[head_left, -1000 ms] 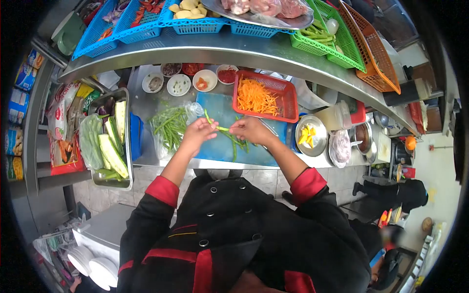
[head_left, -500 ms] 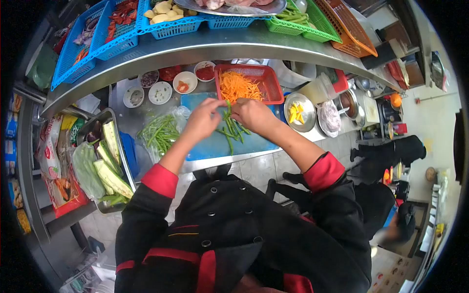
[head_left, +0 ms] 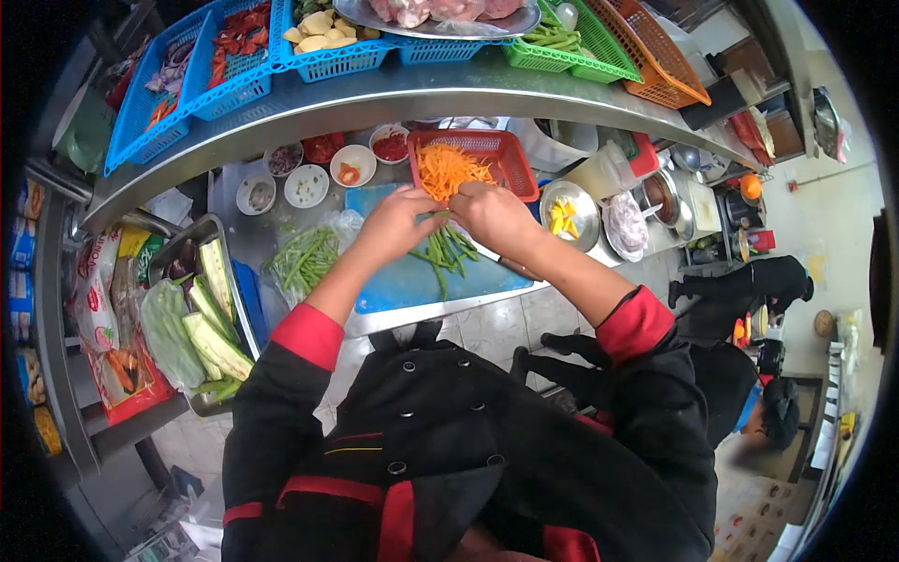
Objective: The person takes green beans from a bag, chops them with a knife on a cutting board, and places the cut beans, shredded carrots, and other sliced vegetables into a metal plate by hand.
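Over the blue cutting board, my left hand and my right hand come close together with pinched fingertips. Between them shows a bit of green bean, mostly hidden by the fingers. Several loose green beans lie on the board just below. A knife rests partly under my right forearm, only part of it showing. Left of the board, more green beans sit in a clear plastic bag. Shredded carrots fill part of a red basket just beyond my hands.
Small bowls stand behind the board at left. A metal bowl with yellow pieces is at right. Overhead, a steel shelf carries baskets and a meat tray. A vegetable tray stands left. Other people are at right.
My hands have shifted slightly and my fingertips have drawn closer together around the bean. The knife by my right forearm now shows. The whole view has moved a little.
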A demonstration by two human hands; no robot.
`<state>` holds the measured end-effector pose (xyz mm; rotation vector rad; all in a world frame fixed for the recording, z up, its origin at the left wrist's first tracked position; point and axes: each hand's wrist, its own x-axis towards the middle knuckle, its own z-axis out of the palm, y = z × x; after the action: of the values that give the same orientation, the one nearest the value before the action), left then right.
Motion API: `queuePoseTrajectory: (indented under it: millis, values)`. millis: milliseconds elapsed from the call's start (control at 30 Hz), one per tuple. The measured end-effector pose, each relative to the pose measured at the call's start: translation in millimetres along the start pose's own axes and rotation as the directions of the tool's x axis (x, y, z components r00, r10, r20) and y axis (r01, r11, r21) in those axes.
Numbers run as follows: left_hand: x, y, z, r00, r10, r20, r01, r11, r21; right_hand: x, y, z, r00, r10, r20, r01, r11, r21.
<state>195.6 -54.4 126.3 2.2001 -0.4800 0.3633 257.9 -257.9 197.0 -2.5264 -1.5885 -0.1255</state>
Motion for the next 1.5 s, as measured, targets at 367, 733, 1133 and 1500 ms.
queuePoseTrajectory:
  millis: [367,733,1133,1500]
  values:
    - [-12,-2,50,0.742,-0.67,-0.011,0.301,0.348,-0.888,-20,-12,53,0.849,0.516,0.111,-0.24,0.19,0.952]
    - [-79,-91,139,0.434,-0.888,-0.148,0.62,0.414,-0.666,-165,19,64,0.526,0.811,0.258,-0.403,-0.03,0.915]
    - [-168,-99,-1,0.618,-0.459,-0.638,0.775,0.494,0.394,116,-69,104,0.968,0.251,0.023,-0.204,0.725,0.658]
    - [-165,-29,-25,0.705,-0.415,-0.575,0.7,0.538,0.47,175,-89,110,0.932,-0.334,0.137,0.256,0.878,0.404]
